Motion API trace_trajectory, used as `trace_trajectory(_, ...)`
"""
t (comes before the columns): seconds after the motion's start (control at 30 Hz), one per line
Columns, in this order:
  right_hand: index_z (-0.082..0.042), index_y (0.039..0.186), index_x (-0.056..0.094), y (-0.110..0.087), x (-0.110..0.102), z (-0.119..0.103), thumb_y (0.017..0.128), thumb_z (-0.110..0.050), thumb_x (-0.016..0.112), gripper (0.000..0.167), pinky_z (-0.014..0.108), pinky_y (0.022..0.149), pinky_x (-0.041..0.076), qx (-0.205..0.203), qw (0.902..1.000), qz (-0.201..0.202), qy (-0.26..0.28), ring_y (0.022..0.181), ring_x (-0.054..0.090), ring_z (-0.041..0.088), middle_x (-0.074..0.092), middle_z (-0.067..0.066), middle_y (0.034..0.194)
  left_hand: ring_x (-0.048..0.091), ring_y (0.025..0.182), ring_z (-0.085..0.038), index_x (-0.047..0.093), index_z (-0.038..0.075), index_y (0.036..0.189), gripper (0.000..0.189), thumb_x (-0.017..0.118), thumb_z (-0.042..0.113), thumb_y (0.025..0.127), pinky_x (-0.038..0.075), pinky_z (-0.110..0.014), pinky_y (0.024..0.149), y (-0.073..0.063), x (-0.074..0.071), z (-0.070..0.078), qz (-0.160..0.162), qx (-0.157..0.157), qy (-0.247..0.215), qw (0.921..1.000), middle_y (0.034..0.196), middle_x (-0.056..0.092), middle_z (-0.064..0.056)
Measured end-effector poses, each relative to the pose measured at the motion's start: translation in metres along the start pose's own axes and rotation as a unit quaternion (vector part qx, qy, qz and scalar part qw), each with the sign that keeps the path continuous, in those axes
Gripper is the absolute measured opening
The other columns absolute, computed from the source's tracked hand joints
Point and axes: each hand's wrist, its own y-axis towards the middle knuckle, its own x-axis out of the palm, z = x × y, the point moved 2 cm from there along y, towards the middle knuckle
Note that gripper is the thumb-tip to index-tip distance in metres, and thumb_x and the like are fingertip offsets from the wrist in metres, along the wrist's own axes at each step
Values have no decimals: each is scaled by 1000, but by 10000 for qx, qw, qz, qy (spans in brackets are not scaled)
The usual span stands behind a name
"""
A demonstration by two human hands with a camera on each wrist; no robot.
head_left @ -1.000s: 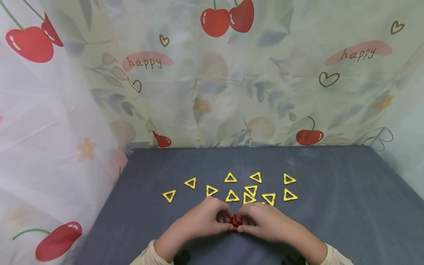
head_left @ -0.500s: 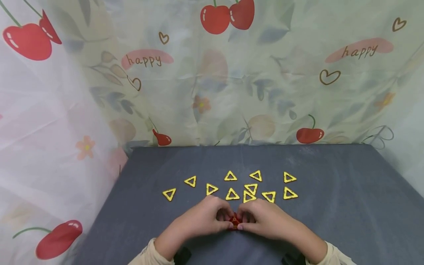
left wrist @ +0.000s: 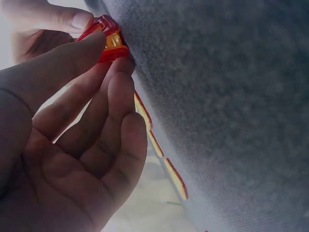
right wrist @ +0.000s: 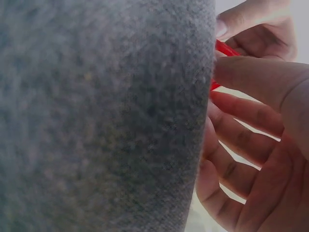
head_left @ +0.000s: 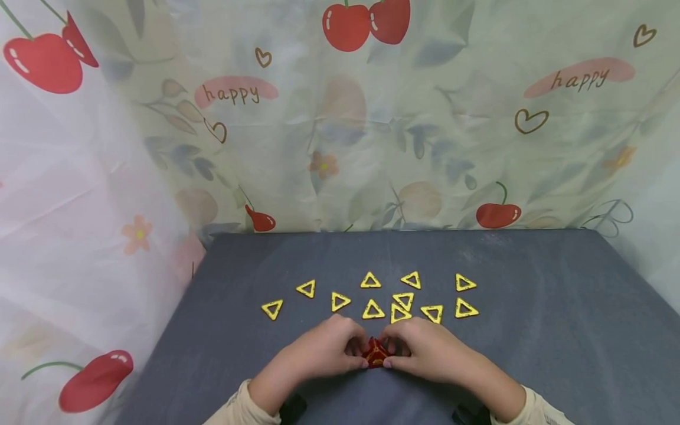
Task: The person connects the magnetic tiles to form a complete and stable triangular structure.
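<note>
A small red translucent pyramid-like piece [head_left: 376, 355], apparently built of triangular tiles, stands on the dark cloth at the near middle. My left hand [head_left: 330, 349] pinches its left side between thumb and fingers, and my right hand [head_left: 425, 353] pinches its right side. In the left wrist view, the red piece [left wrist: 108, 24] shows an amber inner part beside the thumb. Only red edges of it [right wrist: 227, 49] show in the right wrist view; the fingers hide the rest.
Several yellow triangular frames lie flat beyond the hands, among them a far-left triangle [head_left: 265, 309] and a right one [head_left: 458, 308]. Two near the middle touch or overlap. A dark cloth [head_left: 558, 330] covers the table, and a printed curtain [head_left: 366, 177] hangs behind it.
The fingers have drawn slightly apart at the red piece, so more of its pyramid shape shows. Both hands keep their place, and the head view has tilted slightly.
</note>
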Motion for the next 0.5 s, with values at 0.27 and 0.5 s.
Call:
trace_trajectory(0.27, -23, 110, 77, 0, 2, 0, 92, -29, 85, 21, 23, 64, 50, 12, 10000, 9, 41, 69, 58, -5, 66, -19, 83, 60, 64, 3, 73, 13, 85, 18, 90, 18, 86, 52, -17, 63, 1, 2, 0, -27, 195, 82, 9998, 74, 66, 11)
trace_trajectory(0.5, -24, 109, 77, 1, 2, 0, 92, -31, 86, 21, 23, 64, 50, -8, 10000, 28, -1, 67, 57, -5, 65, -19, 82, 59, 63, 4, 71, 13, 82, 18, 88, 13, 88, 51, -16, 62, 1, 3, 1, -49, 239, 102, 9997, 73, 64, 11)
